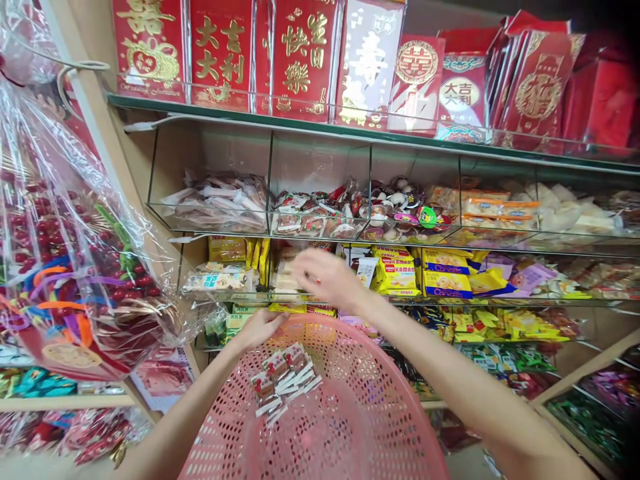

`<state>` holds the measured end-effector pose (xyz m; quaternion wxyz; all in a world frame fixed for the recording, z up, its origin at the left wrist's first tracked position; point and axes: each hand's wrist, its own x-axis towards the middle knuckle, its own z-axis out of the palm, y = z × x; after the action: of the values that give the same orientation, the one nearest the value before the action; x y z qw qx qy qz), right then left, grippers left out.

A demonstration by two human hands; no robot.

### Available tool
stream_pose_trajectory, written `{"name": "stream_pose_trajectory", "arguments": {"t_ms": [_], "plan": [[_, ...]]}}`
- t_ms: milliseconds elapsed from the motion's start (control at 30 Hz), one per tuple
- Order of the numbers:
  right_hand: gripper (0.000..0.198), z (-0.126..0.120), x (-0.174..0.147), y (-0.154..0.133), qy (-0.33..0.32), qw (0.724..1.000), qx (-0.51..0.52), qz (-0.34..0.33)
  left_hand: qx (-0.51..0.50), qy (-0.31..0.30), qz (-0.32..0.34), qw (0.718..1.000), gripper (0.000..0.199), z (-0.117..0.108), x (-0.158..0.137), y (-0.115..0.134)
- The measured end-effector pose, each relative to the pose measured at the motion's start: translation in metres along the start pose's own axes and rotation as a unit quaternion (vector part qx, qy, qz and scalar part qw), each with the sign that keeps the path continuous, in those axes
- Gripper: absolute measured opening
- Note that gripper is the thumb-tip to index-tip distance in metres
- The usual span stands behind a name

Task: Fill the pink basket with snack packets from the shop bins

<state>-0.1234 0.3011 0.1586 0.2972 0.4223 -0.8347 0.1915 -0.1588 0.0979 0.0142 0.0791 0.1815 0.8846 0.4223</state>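
Grasping the pink basket (pixel 395 400) by its far rim with the left hand (pixel 265 328), blurred right hand (pixel 330 279) beyond it near pale packets (pixel 286 272), grip impossible to tell, snack packets (pixel 277 375) inside the basket

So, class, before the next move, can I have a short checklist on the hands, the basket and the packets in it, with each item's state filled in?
1. Left hand on the pink basket: ok, it grips the far rim.
2. Both hands on the basket: not ok, the right hand is raised in front of the shelf.
3. Small packets inside the basket: ok, clustered towards its far left.
4. Room left in the basket: ok, much of its inside is bare.
5. Right hand free of goods: cannot tell, its fingers are blurred.
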Motion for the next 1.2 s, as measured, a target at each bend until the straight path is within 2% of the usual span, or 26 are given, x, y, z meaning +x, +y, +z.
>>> {"name": "stream_pose_trajectory", "arguments": {"t_ms": [67, 167, 300, 433, 567, 833, 967, 1067, 1200], "plan": [[0.027, -0.026, 0.034, 0.019, 0.064, 0.998, -0.016, 0.025, 0.007, 0.002, -0.006, 1.000, 0.054, 0.001, -0.001, -0.002], [0.023, -0.048, 0.080, 0.052, 0.091, 0.987, -0.058, 0.117, 0.013, 0.006, -0.007, 1.000, 0.057, 0.000, -0.005, -0.005], [0.018, -0.045, 0.122, 0.085, 0.031, 0.962, -0.087, 0.258, 0.005, 0.012, 0.001, 1.000, 0.059, -0.006, -0.011, -0.007], [0.016, -0.029, 0.138, 0.098, -0.012, 0.944, -0.084, 0.318, 0.008, 0.026, -0.011, 1.000, 0.057, -0.013, -0.017, -0.014], [0.015, -0.021, 0.138, 0.099, 0.013, 0.943, -0.080, 0.323, 0.014, 0.038, -0.007, 0.999, 0.054, -0.018, -0.020, -0.021], [0.005, -0.022, 0.135, 0.100, 0.039, 0.948, -0.032, 0.314, 0.007, 0.025, -0.011, 1.000, 0.056, -0.018, -0.013, -0.018], [0.009, -0.021, 0.134, 0.101, 0.066, 0.950, -0.011, 0.306, 0.000, 0.023, -0.011, 1.000, 0.057, -0.016, -0.010, -0.016], [0.009, -0.023, 0.136, 0.105, 0.117, 0.949, 0.001, 0.293, -0.001, 0.025, -0.012, 1.000, 0.058, -0.016, -0.010, -0.016], [0.015, -0.035, 0.135, 0.102, 0.247, 0.944, 0.007, 0.219, -0.008, 0.024, -0.020, 0.999, 0.057, -0.015, -0.010, -0.013]]}}
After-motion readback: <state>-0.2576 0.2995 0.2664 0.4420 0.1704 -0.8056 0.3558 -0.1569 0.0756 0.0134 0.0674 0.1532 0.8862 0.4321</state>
